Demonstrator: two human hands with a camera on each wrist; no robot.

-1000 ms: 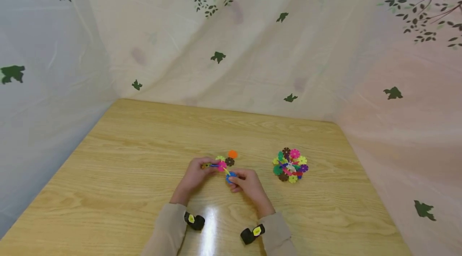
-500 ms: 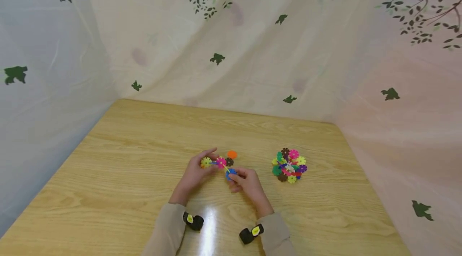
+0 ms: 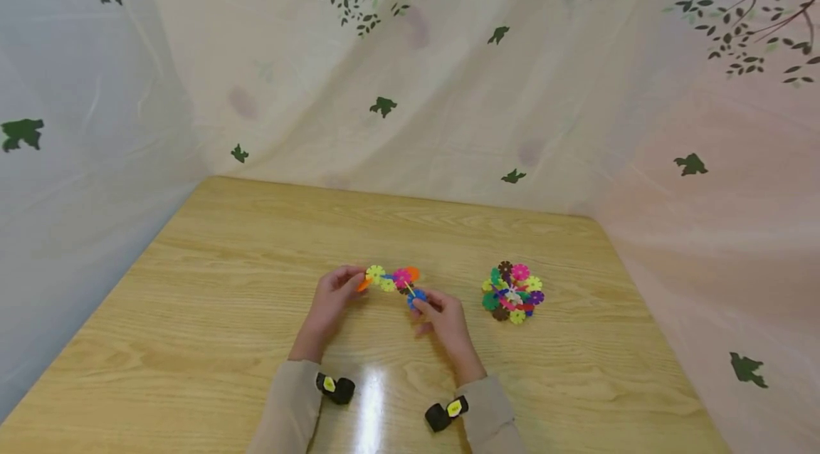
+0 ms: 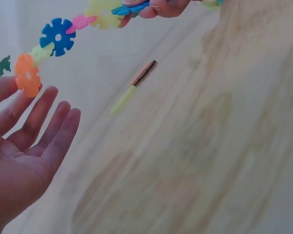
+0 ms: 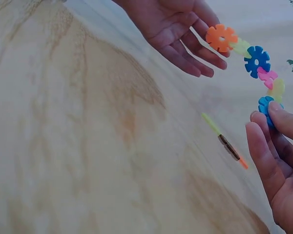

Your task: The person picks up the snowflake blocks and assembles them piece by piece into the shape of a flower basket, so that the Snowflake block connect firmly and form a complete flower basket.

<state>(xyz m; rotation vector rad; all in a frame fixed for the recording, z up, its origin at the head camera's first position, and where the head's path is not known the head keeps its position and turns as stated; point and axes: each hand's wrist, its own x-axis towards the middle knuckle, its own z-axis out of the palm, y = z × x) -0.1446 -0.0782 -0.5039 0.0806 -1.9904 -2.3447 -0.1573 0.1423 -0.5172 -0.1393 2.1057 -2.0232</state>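
Observation:
A chain of interlocking notched flower discs stretches between both hands above the table. Its pieces run orange (image 5: 221, 38), yellow-green (image 5: 240, 47), dark blue (image 4: 58, 37), pink (image 3: 402, 277), yellow (image 4: 103, 12) and bright blue (image 3: 416, 299). My left hand (image 3: 333, 297) pinches the orange disc at one end, its other fingers spread in the left wrist view. With thumb and fingers, my right hand (image 3: 445, 322) pinches the bright blue disc at the opposite end. Loose orange (image 3: 413, 272), brown (image 5: 229, 146) and yellow-green (image 4: 121, 101) discs lie flat on the table behind the chain.
A round cluster of joined multicoloured flower discs (image 3: 514, 294) rests on the wooden table (image 3: 256, 240) to the right of my right hand. A pale cloth backdrop (image 3: 307, 119) with printed leaves and birds encloses the table's back and sides.
My left hand loosened its fingers around the chain, then moved left to the orange end disc. The chain shifted up and turned, while my right hand kept its pinch on the blue disc.

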